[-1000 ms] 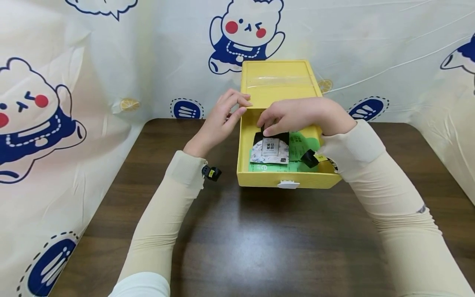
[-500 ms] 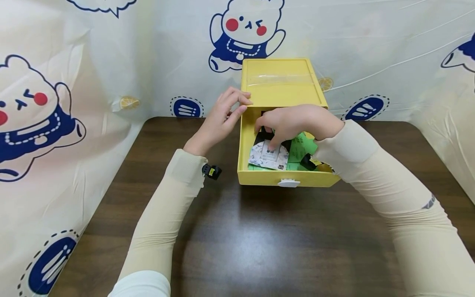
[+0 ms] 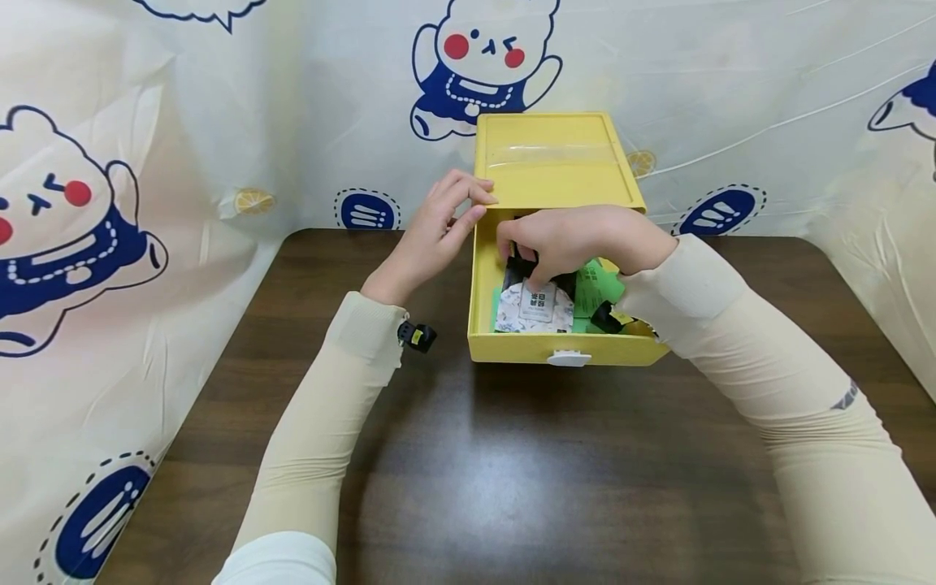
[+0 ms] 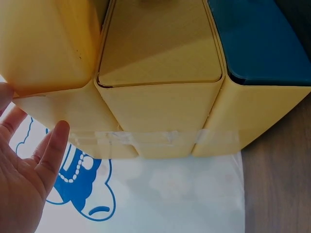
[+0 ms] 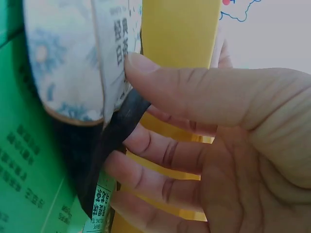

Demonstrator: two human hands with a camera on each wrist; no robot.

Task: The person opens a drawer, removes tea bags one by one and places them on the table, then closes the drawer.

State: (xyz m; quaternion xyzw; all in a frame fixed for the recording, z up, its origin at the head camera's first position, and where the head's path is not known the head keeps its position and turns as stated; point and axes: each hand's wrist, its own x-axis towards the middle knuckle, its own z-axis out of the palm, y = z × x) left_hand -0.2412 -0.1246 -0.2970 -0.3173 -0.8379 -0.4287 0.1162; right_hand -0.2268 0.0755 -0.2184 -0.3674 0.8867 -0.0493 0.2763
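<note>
The yellow plastic box (image 3: pixel 548 180) stands by the far edge of the dark brown wooden table (image 3: pixel 512 487), and its yellow plastic drawer (image 3: pixel 503 349) sticks out toward the near edge. A flat black and white packet with blue flowers (image 3: pixel 537 313) is in the drawer, close to the front edge and the left corner. The right hand (image 3: pixel 578 236) pinches its black end, with the thumb in front and bent fingers behind. Bright green flat packets (image 3: pixel 595 284) lie under and beside it. The left hand (image 3: pixel 446 219) touches the box's left edge, fingers loosely bent, thumb apart, gripping nothing.
</note>
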